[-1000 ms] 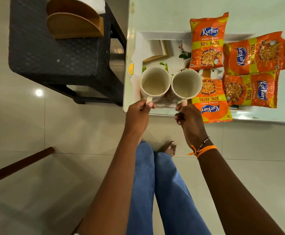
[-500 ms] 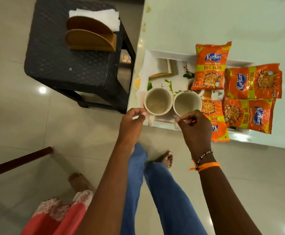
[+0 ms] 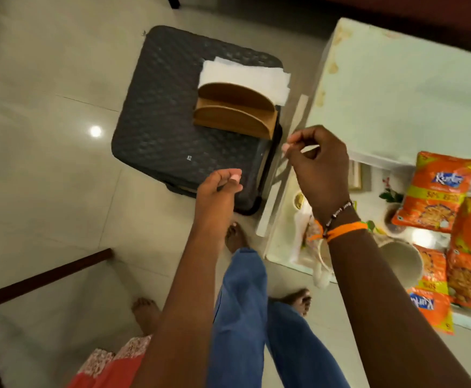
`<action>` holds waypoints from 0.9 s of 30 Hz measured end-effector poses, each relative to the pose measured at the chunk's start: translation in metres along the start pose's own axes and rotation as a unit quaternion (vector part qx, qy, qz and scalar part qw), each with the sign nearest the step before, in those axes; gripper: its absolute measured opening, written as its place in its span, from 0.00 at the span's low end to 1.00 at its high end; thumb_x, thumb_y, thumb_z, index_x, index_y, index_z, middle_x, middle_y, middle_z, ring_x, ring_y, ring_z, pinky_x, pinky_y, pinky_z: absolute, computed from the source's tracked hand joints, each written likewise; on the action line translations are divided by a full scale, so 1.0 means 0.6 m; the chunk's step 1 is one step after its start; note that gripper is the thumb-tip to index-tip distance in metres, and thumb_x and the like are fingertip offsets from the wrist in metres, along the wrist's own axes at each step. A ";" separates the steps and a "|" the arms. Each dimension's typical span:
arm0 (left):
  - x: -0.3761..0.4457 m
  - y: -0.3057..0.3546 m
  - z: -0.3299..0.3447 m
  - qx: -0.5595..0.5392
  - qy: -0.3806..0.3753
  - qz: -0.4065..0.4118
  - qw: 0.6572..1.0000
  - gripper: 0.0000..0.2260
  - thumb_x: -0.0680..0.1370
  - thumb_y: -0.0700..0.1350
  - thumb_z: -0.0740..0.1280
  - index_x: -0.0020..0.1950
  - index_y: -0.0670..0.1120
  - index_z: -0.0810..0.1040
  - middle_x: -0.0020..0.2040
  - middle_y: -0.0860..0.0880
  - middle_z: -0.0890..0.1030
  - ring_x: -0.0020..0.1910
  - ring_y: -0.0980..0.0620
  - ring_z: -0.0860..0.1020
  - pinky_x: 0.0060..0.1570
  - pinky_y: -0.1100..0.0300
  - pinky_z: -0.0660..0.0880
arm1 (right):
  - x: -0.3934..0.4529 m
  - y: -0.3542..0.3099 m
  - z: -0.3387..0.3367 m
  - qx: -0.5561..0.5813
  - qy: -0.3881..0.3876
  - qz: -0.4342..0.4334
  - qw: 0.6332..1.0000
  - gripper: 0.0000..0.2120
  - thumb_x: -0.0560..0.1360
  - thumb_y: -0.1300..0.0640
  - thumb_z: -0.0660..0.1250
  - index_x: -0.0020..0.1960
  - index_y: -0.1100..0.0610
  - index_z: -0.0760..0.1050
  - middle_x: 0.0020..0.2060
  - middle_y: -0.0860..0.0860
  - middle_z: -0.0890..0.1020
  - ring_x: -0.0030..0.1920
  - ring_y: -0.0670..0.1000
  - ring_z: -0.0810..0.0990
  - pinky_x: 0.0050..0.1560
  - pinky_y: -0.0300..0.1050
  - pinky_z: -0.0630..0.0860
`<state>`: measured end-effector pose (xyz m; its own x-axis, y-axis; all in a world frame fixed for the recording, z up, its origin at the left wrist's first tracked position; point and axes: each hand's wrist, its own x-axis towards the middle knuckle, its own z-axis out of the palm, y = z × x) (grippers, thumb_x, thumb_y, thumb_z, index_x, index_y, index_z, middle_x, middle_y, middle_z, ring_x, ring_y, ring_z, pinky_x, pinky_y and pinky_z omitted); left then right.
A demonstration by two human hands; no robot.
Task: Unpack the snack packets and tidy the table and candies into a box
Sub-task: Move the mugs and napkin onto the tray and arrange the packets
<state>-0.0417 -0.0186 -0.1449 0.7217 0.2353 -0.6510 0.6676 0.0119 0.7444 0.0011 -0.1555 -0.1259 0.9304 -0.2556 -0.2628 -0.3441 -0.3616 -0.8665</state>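
Orange snack packets (image 3: pixel 436 191) lie clustered at the right edge of the frame on the pale surface (image 3: pixel 396 88), beside a cream mug (image 3: pixel 402 261) at lower right. Both hands hang empty above the scene: the right hand (image 3: pixel 318 166), orange band at its wrist, hovers mid-frame over the surface's left edge with fingers loosely curled; the left hand (image 3: pixel 220 189) floats lower left of it, fingers half bent. At upper centre, a dark stool (image 3: pixel 172 130) carries a wooden napkin holder (image 3: pixel 234 113).
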 end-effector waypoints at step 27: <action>-0.024 0.027 0.114 0.110 -0.001 0.087 0.990 0.08 0.77 0.38 0.62 0.53 0.46 0.77 0.53 0.49 0.78 0.43 0.74 0.75 0.42 0.79 0.70 | -0.002 0.100 -0.206 -0.193 -0.064 -0.130 0.970 0.19 0.70 0.59 0.71 0.59 0.61 0.74 0.48 0.55 0.74 0.45 0.48 0.75 0.49 0.37 0.75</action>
<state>-0.0287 -0.0883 -0.1338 0.8290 0.2128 -0.5171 0.5574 -0.2401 0.7948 -0.0362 -0.2876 -0.1249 0.9916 -0.0065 -0.1291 -0.0949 -0.7147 -0.6930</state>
